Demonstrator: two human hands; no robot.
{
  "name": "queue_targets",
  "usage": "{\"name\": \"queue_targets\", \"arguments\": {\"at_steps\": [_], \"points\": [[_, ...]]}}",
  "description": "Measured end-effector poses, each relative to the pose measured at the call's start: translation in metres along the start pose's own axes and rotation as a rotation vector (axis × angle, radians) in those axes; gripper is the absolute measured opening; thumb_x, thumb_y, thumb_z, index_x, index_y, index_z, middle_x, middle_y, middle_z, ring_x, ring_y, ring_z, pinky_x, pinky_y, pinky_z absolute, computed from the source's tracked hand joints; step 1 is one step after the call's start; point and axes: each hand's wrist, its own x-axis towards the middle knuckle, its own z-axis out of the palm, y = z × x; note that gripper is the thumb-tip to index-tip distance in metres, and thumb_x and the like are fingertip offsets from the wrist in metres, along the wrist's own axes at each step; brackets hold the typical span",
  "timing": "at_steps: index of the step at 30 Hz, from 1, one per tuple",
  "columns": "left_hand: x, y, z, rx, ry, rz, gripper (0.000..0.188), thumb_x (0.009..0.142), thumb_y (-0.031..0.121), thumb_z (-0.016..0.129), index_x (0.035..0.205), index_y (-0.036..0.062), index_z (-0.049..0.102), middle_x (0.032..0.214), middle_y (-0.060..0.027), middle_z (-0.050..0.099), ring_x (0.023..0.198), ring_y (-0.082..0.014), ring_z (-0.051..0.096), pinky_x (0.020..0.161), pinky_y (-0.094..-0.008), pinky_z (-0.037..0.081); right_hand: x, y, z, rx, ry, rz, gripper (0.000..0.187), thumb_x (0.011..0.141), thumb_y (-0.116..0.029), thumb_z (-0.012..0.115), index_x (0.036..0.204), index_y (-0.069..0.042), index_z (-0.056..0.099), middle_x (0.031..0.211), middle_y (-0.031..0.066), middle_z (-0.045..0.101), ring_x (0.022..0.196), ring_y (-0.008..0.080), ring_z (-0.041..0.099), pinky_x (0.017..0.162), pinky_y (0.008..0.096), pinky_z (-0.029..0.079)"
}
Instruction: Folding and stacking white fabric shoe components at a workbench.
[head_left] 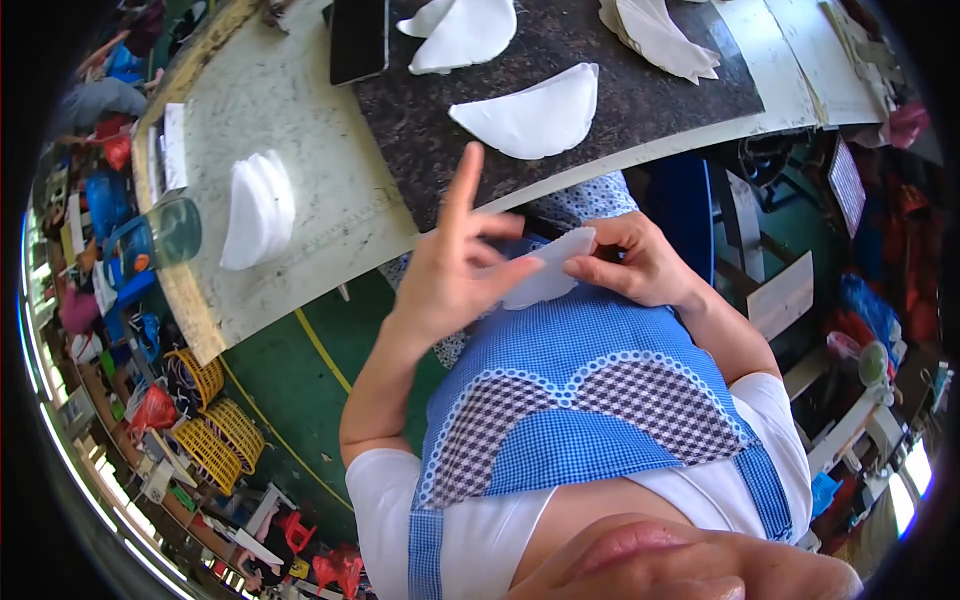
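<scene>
Between my hands, over the lap, is a thin white half-moon pad [548,272] with a rough edge. My right hand [640,262] pinches its upper right corner between thumb and fingers. My left hand [452,268] is spread at the pad's left side, index finger pointing up and the other fingers a little blurred. Its thumb tip overlaps the pad; whether it touches cannot be told. Just beyond, a folded white half-moon piece [535,112] lies on the dark board [640,110]. More white pieces [465,35] lie farther back on it.
A stack of white half-moon pads [258,210] stands on the pale table [310,150] at left. A dark flat device [358,40] lies by the board's left edge. A greenish clear container [175,232] is at the table's left rim. Yellow baskets [220,440] stand on the floor.
</scene>
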Motion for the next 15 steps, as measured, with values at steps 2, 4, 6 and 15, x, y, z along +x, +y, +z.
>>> {"name": "queue_targets", "arguments": {"at_steps": [2,4,6,15], "points": [[-0.005,-0.013,-0.013,-0.073,-0.040,-0.072,0.085,0.080,0.009,0.079,0.149,0.0039,0.030,0.087,-0.0093,0.070,0.070,-0.0128,0.069,0.061,-0.0236,0.053,-0.005,-0.005,-0.011,0.111,0.035,0.129,0.022,0.089,-0.023,0.073,0.093,-0.002,0.071,0.073,0.0026,0.066,0.060,0.0074,0.057,0.055,0.0209,0.045],[-0.003,-0.017,-0.019,-0.169,-0.096,-0.025,0.080,0.081,0.004,0.077,0.147,0.0031,0.032,0.080,-0.0035,0.067,0.064,-0.0079,0.063,0.056,-0.0195,0.049,-0.001,-0.004,-0.029,0.144,0.025,0.104,0.025,0.088,-0.027,0.074,0.091,-0.002,0.071,0.073,0.0031,0.066,0.055,0.0062,0.056,0.050,0.0187,0.043],[0.017,0.000,-0.015,-0.299,0.125,0.094,0.062,0.082,0.000,0.074,0.135,0.0014,0.043,0.075,-0.0025,0.062,0.062,-0.0063,0.059,0.053,-0.0178,0.046,0.025,-0.017,-0.040,0.105,0.123,-0.029,0.031,0.088,-0.033,0.074,0.088,-0.003,0.070,0.067,0.0028,0.064,0.050,0.0068,0.054,0.045,0.0178,0.041],[0.088,-0.022,-0.026,-0.058,0.278,0.074,0.043,0.086,0.012,0.074,0.118,0.0011,0.047,0.077,-0.0063,0.064,0.066,-0.0080,0.062,0.058,-0.0217,0.053,0.084,0.000,-0.077,-0.334,0.209,0.159,0.040,0.089,-0.043,0.069,0.079,-0.005,0.068,0.062,0.0045,0.063,0.049,0.0096,0.058,0.045,0.0179,0.043]]}}
